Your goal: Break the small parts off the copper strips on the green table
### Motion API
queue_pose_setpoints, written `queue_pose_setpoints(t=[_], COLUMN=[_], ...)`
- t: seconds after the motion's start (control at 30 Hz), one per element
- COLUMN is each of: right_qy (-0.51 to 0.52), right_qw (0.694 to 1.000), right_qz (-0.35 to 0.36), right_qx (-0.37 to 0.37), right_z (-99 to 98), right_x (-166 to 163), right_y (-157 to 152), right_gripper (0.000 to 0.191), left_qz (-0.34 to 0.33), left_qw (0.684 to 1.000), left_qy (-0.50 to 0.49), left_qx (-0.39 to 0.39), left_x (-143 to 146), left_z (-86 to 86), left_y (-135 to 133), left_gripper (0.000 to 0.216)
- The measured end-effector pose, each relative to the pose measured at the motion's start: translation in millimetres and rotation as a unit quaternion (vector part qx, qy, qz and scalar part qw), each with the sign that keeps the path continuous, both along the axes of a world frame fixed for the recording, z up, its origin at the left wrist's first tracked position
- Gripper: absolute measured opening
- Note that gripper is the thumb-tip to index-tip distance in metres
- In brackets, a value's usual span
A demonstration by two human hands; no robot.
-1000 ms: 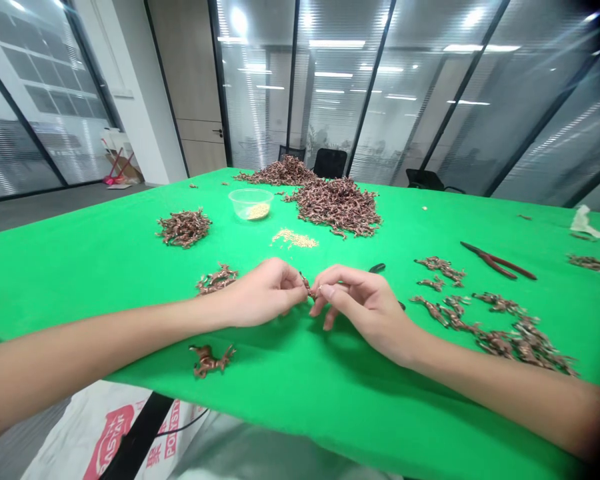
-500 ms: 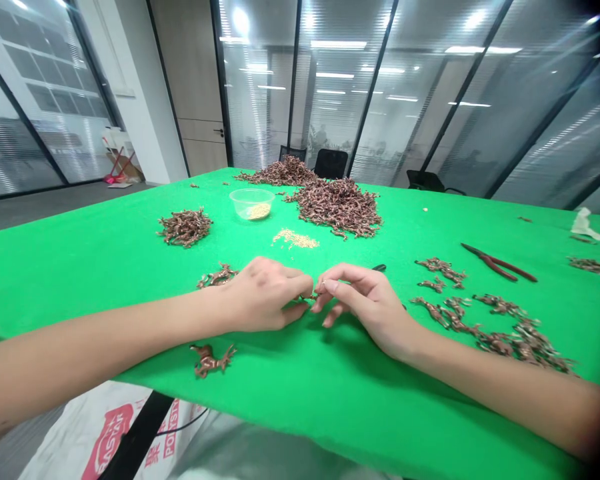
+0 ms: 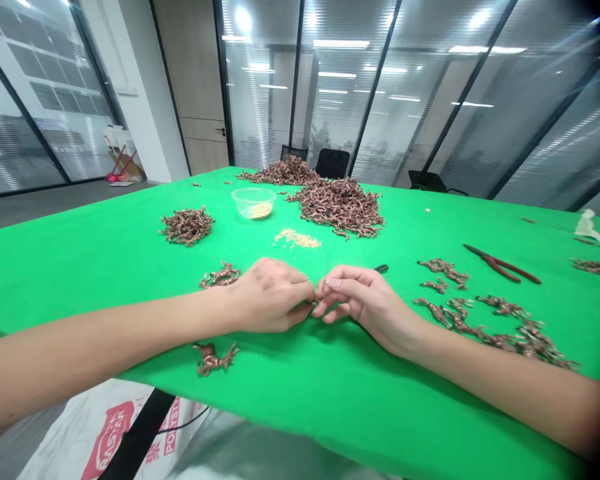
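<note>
My left hand (image 3: 273,297) and my right hand (image 3: 363,299) meet fingertip to fingertip just above the green table (image 3: 105,267). Both are closed in a pinch on one small copper-coloured piece, which is almost fully hidden between the fingers. A single copper figure (image 3: 214,357) lies near the table's front edge, below my left wrist. A small heap of copper pieces (image 3: 221,275) sits just behind my left hand. A black-handled tool (image 3: 381,269) pokes out behind my right hand.
Big copper piles (image 3: 340,200) lie at the back, with another pile (image 3: 187,225) to the left. A clear plastic bowl (image 3: 253,202) holds pale bits, and more pale bits (image 3: 297,238) are spilled nearby. Red-handled pliers (image 3: 503,264) and scattered copper pieces (image 3: 500,323) lie right.
The two hands have drawn closer together and sunk slightly toward the table. The copper piece that showed between the fingertips a second ago is now almost covered.
</note>
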State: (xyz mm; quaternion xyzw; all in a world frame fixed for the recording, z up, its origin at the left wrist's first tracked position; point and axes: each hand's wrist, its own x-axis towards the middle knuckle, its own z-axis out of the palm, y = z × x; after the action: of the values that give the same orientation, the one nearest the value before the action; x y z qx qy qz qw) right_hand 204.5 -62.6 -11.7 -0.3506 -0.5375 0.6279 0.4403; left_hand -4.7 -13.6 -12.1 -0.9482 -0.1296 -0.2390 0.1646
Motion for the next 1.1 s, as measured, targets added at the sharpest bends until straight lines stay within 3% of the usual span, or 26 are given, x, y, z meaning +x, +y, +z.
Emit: queue_pose_setpoints(t=[0.33,0.5,0.77,1.1], right_qy=[0.052,0.035,0.046,0.03], right_qw=[0.998,0.999,0.998,0.999], right_qz=[0.017,0.037,0.03,0.037], right_qx=[-0.032,-0.016,-0.004,0.012], right_z=[0.4,1.0,0.6,-1.2], right_x=[2.1,2.3,2.4,4.1], right_y=[3.6,1.8,2.1,2.9], right_gripper=[0.012,0.013,0.013,0.013], left_qz=[-0.001,0.004,0.031,0.003], left_qw=[0.999,0.995,0.996,0.991], left_qy=[-0.046,-0.088,-0.082,-0.081], left_qx=[-0.005,-0.052,-0.013,-0.109], left_x=[2.7,1.5,-1.5,-0.7], left_z=[-4.2,-1.7,4.8,2.2], left_y=[1.1,0.3,1.4,2.3], left_gripper=[0.02,0.01,0.012,0.009])
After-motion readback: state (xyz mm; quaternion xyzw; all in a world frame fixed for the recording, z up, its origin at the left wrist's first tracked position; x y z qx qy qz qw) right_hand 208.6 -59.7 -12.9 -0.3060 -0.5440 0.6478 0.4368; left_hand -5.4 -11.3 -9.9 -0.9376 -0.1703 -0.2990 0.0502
